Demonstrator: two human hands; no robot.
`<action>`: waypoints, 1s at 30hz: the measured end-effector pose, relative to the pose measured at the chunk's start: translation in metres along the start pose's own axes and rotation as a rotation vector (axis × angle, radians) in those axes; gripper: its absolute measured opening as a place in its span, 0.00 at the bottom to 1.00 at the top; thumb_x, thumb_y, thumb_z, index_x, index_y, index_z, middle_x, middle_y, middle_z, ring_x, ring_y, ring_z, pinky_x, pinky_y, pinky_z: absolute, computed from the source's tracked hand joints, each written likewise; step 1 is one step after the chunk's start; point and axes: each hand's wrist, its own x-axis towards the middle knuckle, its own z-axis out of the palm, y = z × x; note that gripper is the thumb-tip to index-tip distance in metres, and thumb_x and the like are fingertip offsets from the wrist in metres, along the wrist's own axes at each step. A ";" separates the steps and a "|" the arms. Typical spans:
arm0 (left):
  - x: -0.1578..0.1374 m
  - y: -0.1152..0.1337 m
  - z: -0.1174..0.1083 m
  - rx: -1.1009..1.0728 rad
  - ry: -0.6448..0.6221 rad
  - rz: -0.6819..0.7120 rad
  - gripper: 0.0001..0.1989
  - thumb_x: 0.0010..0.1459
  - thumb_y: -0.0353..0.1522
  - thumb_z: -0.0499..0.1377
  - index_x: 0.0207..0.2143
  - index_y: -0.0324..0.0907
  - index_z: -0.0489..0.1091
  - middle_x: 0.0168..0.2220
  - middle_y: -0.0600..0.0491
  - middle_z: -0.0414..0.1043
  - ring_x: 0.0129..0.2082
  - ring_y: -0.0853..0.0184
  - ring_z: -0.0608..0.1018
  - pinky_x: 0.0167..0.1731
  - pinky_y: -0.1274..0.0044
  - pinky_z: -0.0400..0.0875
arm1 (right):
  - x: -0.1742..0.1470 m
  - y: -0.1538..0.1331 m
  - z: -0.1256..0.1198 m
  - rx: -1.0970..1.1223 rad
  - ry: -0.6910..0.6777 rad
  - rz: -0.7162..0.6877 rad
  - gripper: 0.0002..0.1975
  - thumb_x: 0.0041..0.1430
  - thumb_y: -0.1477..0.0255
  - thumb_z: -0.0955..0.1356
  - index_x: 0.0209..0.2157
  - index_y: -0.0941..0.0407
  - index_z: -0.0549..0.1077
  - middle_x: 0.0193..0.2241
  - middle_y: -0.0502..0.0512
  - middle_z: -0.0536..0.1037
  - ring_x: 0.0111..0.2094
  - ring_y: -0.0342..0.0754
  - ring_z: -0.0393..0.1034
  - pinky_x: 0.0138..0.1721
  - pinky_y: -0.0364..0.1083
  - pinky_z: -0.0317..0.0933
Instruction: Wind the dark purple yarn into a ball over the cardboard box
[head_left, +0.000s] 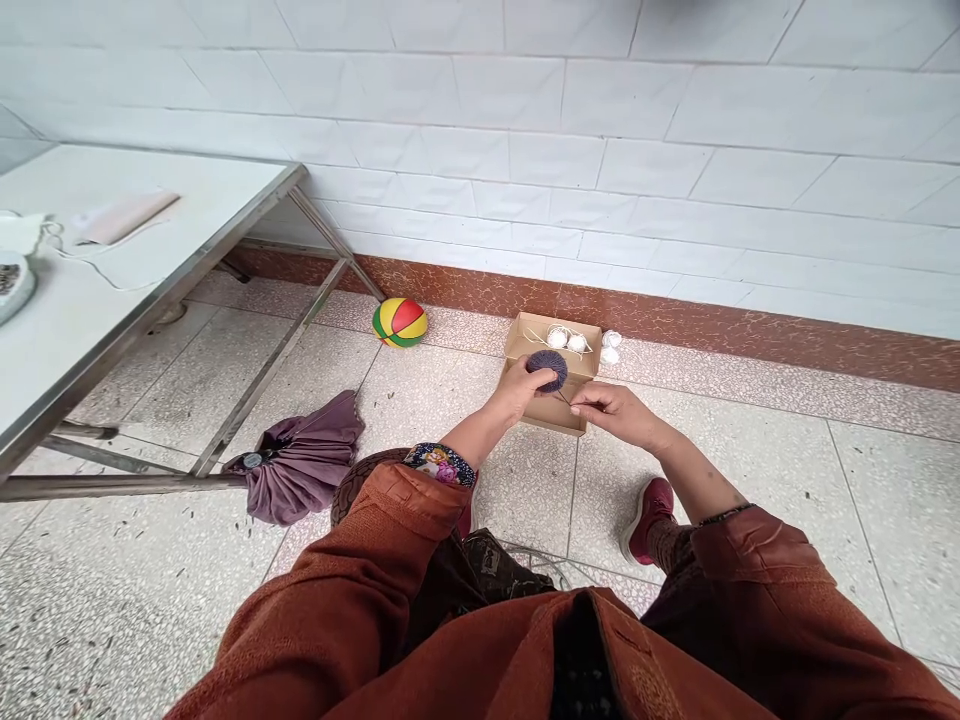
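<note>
My left hand [517,390] is wrapped around a dark purple-grey ball of yarn [546,370], held above an open cardboard box [555,412]. From the ball a short dark strand runs down to my right hand [619,412], whose fingers pinch it. Behind the yarn ball, in the box's far part, lie white balls of yarn [567,339] with loose pale ends. More white balls [610,346] rest on the floor against the box's right side.
A multicoloured ball [400,322] sits by the wall. Left of me, a folded purple umbrella [304,460] lies near a metal-legged white table [225,180]. On the table are a pinkish flat item [129,217] and a bowl [13,285]. Small dark bits litter the floor.
</note>
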 end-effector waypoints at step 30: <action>-0.003 0.001 -0.003 0.402 -0.193 0.118 0.31 0.40 0.30 0.70 0.50 0.40 0.72 0.49 0.45 0.75 0.50 0.55 0.75 0.54 0.62 0.68 | 0.006 -0.016 -0.009 -0.031 0.239 -0.025 0.12 0.65 0.59 0.69 0.35 0.52 0.79 0.32 0.54 0.80 0.34 0.49 0.73 0.40 0.49 0.67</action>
